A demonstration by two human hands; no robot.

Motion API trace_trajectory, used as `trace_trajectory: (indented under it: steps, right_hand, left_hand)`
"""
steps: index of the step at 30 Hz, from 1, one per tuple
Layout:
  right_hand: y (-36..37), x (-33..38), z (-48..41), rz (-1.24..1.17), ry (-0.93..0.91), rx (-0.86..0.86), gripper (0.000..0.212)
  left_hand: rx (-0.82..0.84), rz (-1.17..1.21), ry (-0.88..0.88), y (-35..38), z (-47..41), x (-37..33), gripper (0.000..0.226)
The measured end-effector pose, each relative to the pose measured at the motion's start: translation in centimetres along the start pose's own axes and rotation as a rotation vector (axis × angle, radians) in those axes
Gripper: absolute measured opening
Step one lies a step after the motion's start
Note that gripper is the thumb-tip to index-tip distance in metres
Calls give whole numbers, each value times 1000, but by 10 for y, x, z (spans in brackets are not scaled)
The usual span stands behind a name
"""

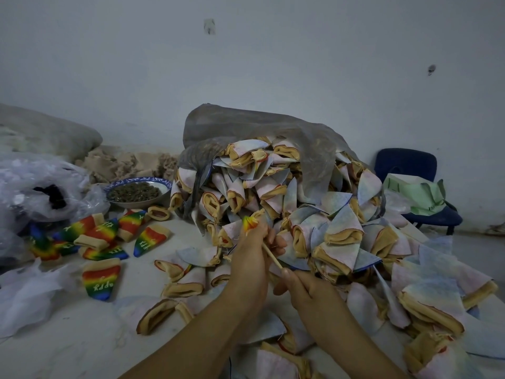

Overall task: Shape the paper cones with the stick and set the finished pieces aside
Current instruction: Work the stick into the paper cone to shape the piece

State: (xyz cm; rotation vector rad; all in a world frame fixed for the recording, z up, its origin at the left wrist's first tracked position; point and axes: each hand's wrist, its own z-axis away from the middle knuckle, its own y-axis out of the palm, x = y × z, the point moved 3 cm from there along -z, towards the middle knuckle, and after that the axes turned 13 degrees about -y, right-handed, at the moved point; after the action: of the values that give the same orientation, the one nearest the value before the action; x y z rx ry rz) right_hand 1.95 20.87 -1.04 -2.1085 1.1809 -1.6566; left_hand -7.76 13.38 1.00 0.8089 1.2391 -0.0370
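Hands meet at the middle of the pale work surface (pixel 82 337): the left hand (pixel 252 258) is closed around a small rainbow-striped cone (pixel 250 222) whose bunched tip pokes above the fingers, while the right hand (pixel 303 288) pinches the near end of a thin pale wooden stick (pixel 272 255) that slants up into the left fist. Behind and to the right spills a large heap of pale pink-and-blue cones with tan rims (pixel 314 214), partly covered by a grey translucent plastic bag (pixel 246 127). Toward the left edge lie finished rainbow cones with tan cuffs (pixel 101 242), several printed with white letters reading roughly "PPY". A blue-rimmed bowl of dark bits (pixel 136 191) sits behind them, near crumpled clear plastic (pixel 41 187).
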Motion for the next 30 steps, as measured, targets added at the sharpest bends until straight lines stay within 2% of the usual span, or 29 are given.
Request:
trace_trajectory:
  steps: [2, 3, 6, 7, 10, 14, 15, 17, 19, 21, 24, 27, 30]
  right_hand:
    - [-5, 2, -4, 33, -48, -22, 33]
    - [-10, 4, -6, 56, -90, -50, 32]
    - [-22, 3, -7, 121, -191, -139, 31]
    - [-25, 1, -5, 149, -193, -158, 30]
    - [-32, -7, -3, 165, -157, -201, 25]
    - [-35, -7, -5, 157, -139, -221, 27]
    - [-35, -7, -4, 153, -139, -228, 28]
    - [-35, -8, -4, 152, -137, -233, 28]
    - [-36, -7, -4, 141, -147, -240, 27]
    - [-35, -5, -3, 161, -181, -229, 26]
    - [-29, -4, -2, 263, -225, -199, 24]
    - [-25, -5, -1, 314, -267, -215, 25]
    - [-21, -7, -1, 338, -302, -189, 29]
  left_hand:
    - [37, -106, -35, 2, 7, 11, 15]
    - [82, -162, -58, 8, 11, 15, 15]
    - [106, -93, -89, 15, 5, 8, 33]
    - [87, -80, -101, 13, 0, 5, 31]
    - [61, -247, -156, 11, -9, 6, 21]
    - [192, -397, -108, 8, -8, 17, 21]
    - [205, -447, -92, 3, -8, 16, 25]
    - [142, -511, -108, -6, -5, 11, 46]
    - [18, -457, -109, -13, -7, 8, 68]
    - [-71, -313, -98, -15, -9, 3, 70]
    - [54, 56, -164, -15, -11, -5, 76]
    - [156, 262, -182, -15, -8, -13, 88]
    - [186, 326, -185, -18, -8, -15, 70]
